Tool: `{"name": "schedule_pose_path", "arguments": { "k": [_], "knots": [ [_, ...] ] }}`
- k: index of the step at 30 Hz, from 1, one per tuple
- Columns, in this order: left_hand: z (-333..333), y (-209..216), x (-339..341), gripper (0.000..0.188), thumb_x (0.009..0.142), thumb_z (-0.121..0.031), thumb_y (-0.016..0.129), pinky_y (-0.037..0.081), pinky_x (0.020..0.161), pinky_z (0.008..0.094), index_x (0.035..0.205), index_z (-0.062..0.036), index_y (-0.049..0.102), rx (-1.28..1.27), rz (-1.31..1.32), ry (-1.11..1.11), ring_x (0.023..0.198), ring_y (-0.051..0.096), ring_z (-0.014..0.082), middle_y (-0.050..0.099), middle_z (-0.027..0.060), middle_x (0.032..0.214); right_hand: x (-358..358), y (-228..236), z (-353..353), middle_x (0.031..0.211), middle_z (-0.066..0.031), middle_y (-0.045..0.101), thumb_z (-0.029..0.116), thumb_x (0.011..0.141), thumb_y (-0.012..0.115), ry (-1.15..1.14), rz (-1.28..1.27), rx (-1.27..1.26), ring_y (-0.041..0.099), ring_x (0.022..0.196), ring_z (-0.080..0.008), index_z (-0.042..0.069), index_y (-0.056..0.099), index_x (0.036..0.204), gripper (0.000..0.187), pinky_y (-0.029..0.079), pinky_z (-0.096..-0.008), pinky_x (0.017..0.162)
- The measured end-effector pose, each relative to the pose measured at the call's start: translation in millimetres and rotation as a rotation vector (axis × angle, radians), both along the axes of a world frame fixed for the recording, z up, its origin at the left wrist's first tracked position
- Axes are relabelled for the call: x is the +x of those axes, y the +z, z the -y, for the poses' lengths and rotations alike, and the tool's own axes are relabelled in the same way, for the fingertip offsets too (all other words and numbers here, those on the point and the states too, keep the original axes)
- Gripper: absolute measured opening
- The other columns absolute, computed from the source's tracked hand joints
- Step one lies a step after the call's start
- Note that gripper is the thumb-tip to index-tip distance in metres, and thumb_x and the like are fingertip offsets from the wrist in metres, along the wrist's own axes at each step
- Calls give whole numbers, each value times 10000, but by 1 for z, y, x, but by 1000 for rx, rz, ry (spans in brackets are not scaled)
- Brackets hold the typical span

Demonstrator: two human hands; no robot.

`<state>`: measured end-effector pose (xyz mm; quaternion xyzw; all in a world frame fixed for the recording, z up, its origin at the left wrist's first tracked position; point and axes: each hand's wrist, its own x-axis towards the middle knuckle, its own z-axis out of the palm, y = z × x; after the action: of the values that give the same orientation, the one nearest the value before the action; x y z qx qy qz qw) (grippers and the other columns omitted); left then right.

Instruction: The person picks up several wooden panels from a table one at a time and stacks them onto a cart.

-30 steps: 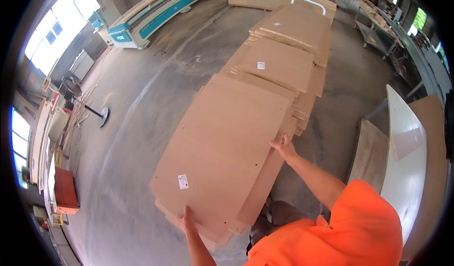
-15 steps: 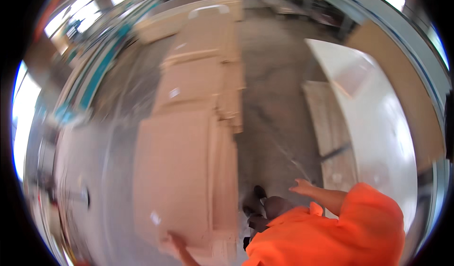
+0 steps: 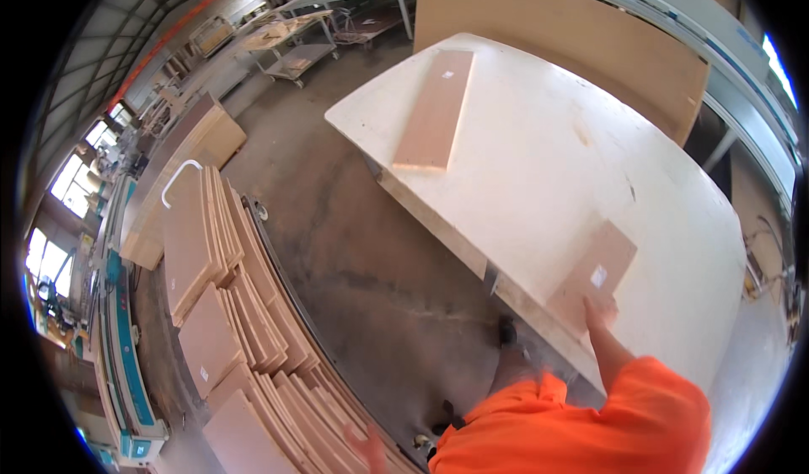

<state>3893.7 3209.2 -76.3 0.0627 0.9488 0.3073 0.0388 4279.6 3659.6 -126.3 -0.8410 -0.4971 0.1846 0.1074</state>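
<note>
My right hand (image 3: pixel 600 314) is over the near end of a short reddish-brown wooden panel (image 3: pixel 608 259) with a small white label, lying on a white-topped table (image 3: pixel 539 179). Its fingers seem laid on the panel's face rather than wrapped round it. At the lower edge, blurred, my left hand (image 3: pixel 367 449) has its fingers apart and holds nothing I can see. It is beside a row of stacked brown boards (image 3: pixel 278 407), several of them standing on edge. Whether it touches them I cannot tell.
A longer wooden panel (image 3: pixel 436 112) lies at the table's far left. Behind the table leans a large brown sheet (image 3: pixel 556 40). A white curved handle (image 3: pixel 179 177) rises by the board row. Wheeled trolleys (image 3: pixel 295 57) and a teal-edged machine (image 3: pixel 122 314) stand farther off.
My view has swung right, from the board stacks toward the white table. My right hand has gone from hanging beside the table to the short panel. The left hand is off the stack's flat top.
</note>
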Motion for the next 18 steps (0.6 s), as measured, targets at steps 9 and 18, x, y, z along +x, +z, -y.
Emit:
{"name": "schedule_pose_path", "arguments": {
  "k": [9,18],
  "knots": [
    [-341,40,35,664,748,-396,636,363,976,373,1253,-11,442,-106,401,-955,1173,439,315,494,170,1242,-43,14,-94,1178,-258,415,441,586,749,-27,-153,-115,399,1132,-395,-64,394,1190,864,339,-442,968],
    [-484,-83,34,769,686,-570,615,413,920,381,1158,29,519,-188,680,-613,1107,510,335,534,214,1178,-197,-12,-93,1089,-219,493,337,616,764,519,-248,-33,498,1017,-342,-33,443,1152,726,413,-420,888]
  ]
}}
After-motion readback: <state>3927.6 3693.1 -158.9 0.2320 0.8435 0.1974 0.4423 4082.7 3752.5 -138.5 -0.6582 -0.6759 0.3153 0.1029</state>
